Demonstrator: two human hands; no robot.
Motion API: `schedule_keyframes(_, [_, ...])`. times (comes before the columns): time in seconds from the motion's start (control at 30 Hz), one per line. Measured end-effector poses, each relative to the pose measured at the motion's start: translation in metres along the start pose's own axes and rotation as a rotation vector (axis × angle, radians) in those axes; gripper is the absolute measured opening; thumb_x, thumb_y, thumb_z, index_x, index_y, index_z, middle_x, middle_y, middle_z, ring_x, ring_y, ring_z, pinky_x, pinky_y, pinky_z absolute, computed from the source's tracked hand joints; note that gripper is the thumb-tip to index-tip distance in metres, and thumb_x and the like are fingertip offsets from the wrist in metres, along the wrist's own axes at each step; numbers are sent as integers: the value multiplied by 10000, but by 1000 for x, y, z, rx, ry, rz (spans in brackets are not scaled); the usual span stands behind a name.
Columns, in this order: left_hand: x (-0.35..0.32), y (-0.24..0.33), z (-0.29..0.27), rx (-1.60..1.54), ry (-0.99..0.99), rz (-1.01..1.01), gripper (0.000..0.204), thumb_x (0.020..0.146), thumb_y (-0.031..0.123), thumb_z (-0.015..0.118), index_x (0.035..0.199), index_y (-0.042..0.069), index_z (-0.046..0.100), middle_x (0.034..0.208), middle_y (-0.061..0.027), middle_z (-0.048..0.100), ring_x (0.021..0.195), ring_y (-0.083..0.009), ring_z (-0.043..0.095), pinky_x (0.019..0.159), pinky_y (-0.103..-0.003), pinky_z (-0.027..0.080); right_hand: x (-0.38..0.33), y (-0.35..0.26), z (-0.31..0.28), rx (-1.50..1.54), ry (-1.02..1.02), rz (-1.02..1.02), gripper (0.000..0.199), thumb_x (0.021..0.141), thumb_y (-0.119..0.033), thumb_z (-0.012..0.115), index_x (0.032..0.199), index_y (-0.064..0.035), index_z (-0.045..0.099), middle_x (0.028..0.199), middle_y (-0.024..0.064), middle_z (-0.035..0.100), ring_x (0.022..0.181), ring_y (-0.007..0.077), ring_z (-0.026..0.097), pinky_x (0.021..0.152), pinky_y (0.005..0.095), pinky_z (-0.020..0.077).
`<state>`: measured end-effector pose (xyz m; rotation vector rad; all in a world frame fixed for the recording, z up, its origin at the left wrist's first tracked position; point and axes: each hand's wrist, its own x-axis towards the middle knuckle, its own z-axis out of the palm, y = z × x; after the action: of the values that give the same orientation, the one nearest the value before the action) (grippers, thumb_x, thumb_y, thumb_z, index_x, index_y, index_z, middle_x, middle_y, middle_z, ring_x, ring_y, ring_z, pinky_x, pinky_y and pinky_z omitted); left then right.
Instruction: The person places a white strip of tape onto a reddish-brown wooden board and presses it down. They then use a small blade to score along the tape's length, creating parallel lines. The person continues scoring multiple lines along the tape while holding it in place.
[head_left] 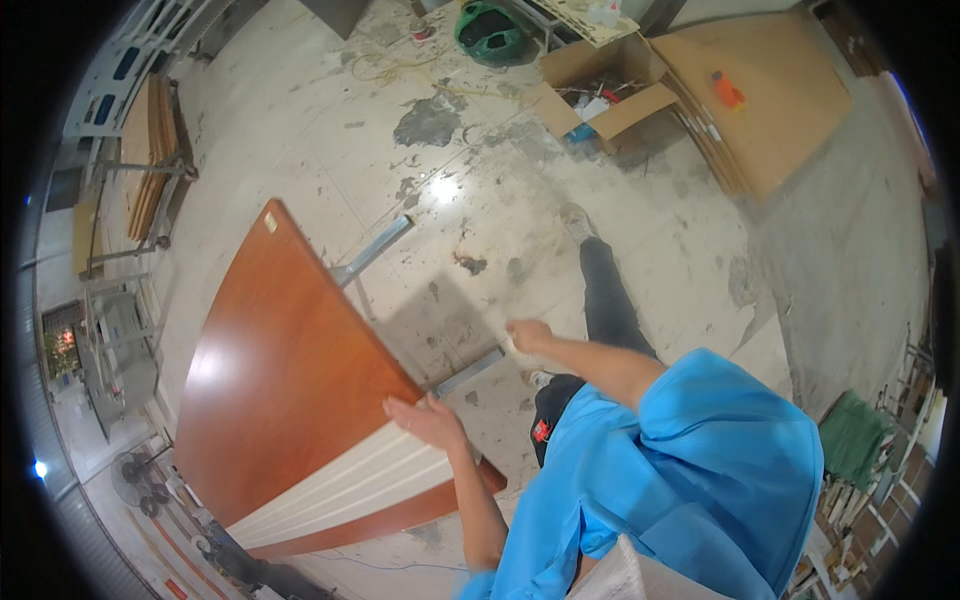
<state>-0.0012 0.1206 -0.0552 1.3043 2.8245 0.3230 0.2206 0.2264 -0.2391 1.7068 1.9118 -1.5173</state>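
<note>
A large reddish-brown glossy wooden panel (290, 370), with a band of cream ribbed stripes (350, 480) near its lower edge, rests on a metal stand to my left. My left hand (428, 422) lies on the panel's right edge, where the brown surface meets the stripes, its fingers stretched out. Out past that edge, over the floor, my right hand (528, 337) is held in the air with the fingers curled in. Whatever it may hold is hidden. A small pale label (271, 222) sticks to the panel's far corner.
Metal stand arms (378, 248) jut from under the panel. An open cardboard box (610, 95) full of odds and ends stands ahead, beside leaning brown boards (770, 100) with an orange object (728, 90). A green basin-like object (490, 33) lies far off; a rack (150, 160) holds boards at left.
</note>
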Motion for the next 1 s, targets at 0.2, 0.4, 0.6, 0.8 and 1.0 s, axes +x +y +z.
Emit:
schedule_keyframes(0.2, [9, 59, 15, 281, 50, -322, 913, 935, 94, 794, 1658, -84, 265, 1698, -327, 318, 1593, -441, 313, 1312, -495, 270, 249, 24, -341, 210, 332, -232, 450, 980, -188, 616, 1422, -267, 591, 1134, 165, 764, 1091, 414, 723, 894, 563, 551])
schedule_keyframes(0.4, [49, 120, 14, 266, -129, -841, 1045, 854, 97, 885, 1626, -132, 218, 1543, -334, 452, 1434, -491, 478, 1212, -510, 412, 435, 74, -667, -176, 886, -259, 330, 936, -91, 601, 1250, -141, 687, 1049, 202, 767, 966, 435, 745, 821, 565, 593])
schedule_keyframes(0.6, [65, 145, 21, 116, -173, -1061, 941, 901, 139, 839, 1582, -174, 270, 1555, -364, 456, 1444, -489, 481, 1236, -495, 388, 497, 94, -835, -355, 1138, -176, 421, 974, -142, 606, 1390, -155, 668, 1228, 199, 742, 1062, 446, 721, 901, 540, 587])
schedule_keyframes(0.8, [39, 203, 42, 331, -154, -616, 776, 974, 158, 765, 1576, -131, 371, 1556, -314, 503, 1411, -426, 542, 1198, -451, 426, 491, 97, -739, -459, 879, -223, 218, 1023, -180, 558, 1196, -85, 649, 1174, 205, 687, 1009, 436, 722, 833, 571, 606])
schedule_keyframes(1.0, [-17, 324, 93, -940, -498, -711, 568, 1080, 272, 685, 1552, 3, 517, 1499, -184, 621, 1348, -264, 601, 1149, -382, 472, 272, 23, -430, 374, -222, -113, 457, 1153, -423, 486, 1099, -38, 724, 887, 99, 730, 583, 163, 653, 566, 325, 553])
